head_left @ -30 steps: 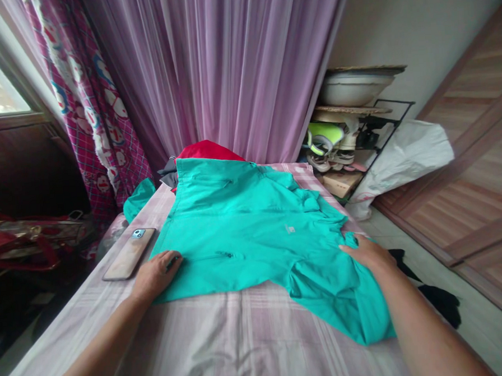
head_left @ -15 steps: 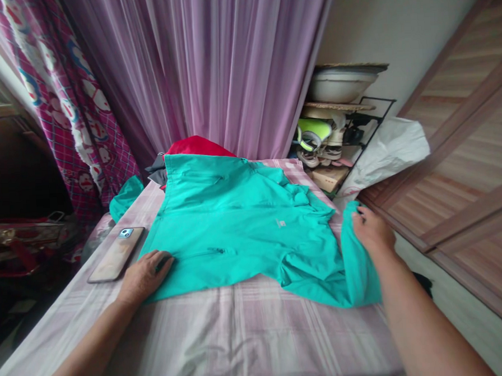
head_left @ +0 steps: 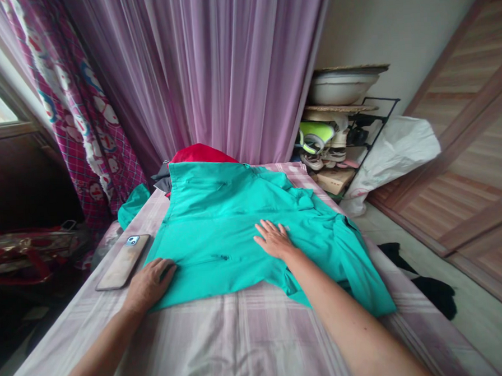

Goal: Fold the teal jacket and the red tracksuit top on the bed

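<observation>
A turquoise jacket (head_left: pixel 219 229) lies spread on the table, its hem toward the left and a sleeve reaching down at the right. Two zipped pockets show on its body. My left hand (head_left: pixel 152 280) rests on the hem near the front corner, fingers laid on the fabric. My right hand (head_left: pixel 274 240) lies flat on the chest part with fingers spread, holding nothing. Just left of my left hand is a phone (head_left: pixel 122 265), back side up.
A striped pink cloth (head_left: pixel 209 347) covers the table. Behind the jacket sit red fabric (head_left: pixel 202 153) and dark grey fabric (head_left: pixel 162 178). A rack with a white basin (head_left: pixel 342 88) and shoes stands back right, beside a white bag (head_left: pixel 396 152). Black items (head_left: pixel 433 293) lie on the floor.
My right hand has let go of the sleeve at the right and moved left onto the jacket's chest. The sleeve now lies down flatter. My left hand stays at the hem.
</observation>
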Tool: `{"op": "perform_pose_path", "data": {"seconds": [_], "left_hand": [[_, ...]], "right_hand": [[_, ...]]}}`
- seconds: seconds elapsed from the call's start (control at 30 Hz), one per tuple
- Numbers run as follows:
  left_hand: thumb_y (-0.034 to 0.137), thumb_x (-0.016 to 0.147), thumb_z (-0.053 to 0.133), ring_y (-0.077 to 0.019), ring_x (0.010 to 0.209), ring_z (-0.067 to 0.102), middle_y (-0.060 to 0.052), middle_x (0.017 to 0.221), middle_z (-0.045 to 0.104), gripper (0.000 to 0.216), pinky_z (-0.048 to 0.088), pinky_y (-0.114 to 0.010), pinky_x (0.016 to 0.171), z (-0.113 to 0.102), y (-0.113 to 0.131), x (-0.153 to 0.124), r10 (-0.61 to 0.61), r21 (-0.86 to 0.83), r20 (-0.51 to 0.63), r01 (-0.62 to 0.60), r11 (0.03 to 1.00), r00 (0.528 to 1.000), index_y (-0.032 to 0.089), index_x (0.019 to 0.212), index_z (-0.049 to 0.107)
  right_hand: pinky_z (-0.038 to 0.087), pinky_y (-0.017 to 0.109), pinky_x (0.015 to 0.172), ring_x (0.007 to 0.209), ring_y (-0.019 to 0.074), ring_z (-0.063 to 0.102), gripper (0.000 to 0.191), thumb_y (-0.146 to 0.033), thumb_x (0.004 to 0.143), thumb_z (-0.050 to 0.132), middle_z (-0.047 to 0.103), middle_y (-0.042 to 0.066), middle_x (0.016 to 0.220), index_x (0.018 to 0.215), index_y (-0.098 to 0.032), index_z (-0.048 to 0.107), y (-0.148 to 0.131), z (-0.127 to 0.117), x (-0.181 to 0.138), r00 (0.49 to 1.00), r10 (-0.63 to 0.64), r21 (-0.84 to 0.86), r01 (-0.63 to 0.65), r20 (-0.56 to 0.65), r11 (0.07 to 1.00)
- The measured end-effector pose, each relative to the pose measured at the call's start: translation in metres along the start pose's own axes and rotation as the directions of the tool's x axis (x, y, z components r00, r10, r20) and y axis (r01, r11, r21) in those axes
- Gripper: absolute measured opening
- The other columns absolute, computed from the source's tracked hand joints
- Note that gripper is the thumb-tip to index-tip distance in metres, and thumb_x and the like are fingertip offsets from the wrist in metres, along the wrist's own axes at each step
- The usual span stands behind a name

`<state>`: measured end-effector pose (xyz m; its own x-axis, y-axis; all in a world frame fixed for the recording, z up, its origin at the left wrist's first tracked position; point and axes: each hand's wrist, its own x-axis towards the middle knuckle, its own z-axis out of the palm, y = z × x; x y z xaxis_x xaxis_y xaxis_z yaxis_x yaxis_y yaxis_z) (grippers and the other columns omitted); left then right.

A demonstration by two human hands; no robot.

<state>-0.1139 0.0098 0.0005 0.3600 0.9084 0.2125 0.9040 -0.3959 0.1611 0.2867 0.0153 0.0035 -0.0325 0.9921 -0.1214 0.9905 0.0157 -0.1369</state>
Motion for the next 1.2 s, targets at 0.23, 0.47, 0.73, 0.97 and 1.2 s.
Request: {"op": "perform_pose_path", "data": {"seconds": [0.23,0.47,0.73,0.97,1.2], "left_hand": [[0.050,0.097,0.030,-0.0256,0.085,0.072,-0.007,0.089,0.076,0.047,0.052,-0.033,0.073,-0.015,0.007,0.019,-0.260,0.165,0.146,0.236,0.958,0.955,0.023,0.089,0.067],[0.040,0.101,0.031,-0.0256,0.108,0.067,-0.013,0.116,0.073,0.044,0.049,-0.039,0.094,0.003,0.135,0.076,-0.030,0.042,0.079,0.027,0.999,0.996,0.021,0.119,0.067],[0.057,0.099,0.028,-0.0282,0.148,0.036,-0.009,0.157,0.043,0.063,0.030,-0.050,0.122,0.070,0.231,0.120,0.175,-0.073,0.098,-0.168,0.983,0.980,0.024,0.149,0.049],[0.054,0.101,0.029,-0.0250,0.151,0.029,-0.006,0.162,0.034,0.061,0.024,-0.050,0.123,0.065,0.137,0.117,0.021,0.037,0.118,-0.026,0.999,0.993,0.026,0.154,0.038],[0.051,0.101,0.031,-0.0278,0.151,0.029,-0.008,0.162,0.036,0.059,0.022,-0.053,0.122,0.041,0.028,0.101,-0.211,0.113,0.102,0.199,0.973,0.972,0.027,0.153,0.040]], "right_hand": [[0.024,0.046,0.120,0.150,0.0253,0.029,0.060,-0.044,0.102,0.026,0.032,0.010,0.163,0.156,-0.020,0.037,0.124,0.010,-0.023,0.921,0.356,-0.129,-0.377,-0.158,0.917],[0.028,0.044,0.118,0.146,0.0253,0.035,0.059,-0.044,0.102,0.027,0.038,0.011,0.160,0.154,-0.021,0.041,0.128,0.021,-0.022,0.922,0.317,-0.171,-0.357,-0.221,0.918],[0.030,0.043,0.117,0.146,0.0246,0.036,0.058,-0.044,0.101,0.027,0.039,0.010,0.160,0.153,-0.022,0.043,0.133,0.026,-0.021,0.913,0.326,-0.182,-0.374,-0.246,0.910],[0.032,0.045,0.115,0.143,0.0256,0.040,0.057,-0.045,0.100,0.029,0.044,0.010,0.157,0.150,-0.024,0.048,0.142,0.034,-0.019,0.912,0.290,-0.176,-0.348,-0.289,0.921],[0.032,0.045,0.115,0.143,0.0261,0.040,0.058,-0.043,0.099,0.029,0.044,0.010,0.157,0.149,-0.023,0.048,0.139,0.031,-0.020,0.917,0.291,-0.164,-0.342,-0.272,0.925]]}}
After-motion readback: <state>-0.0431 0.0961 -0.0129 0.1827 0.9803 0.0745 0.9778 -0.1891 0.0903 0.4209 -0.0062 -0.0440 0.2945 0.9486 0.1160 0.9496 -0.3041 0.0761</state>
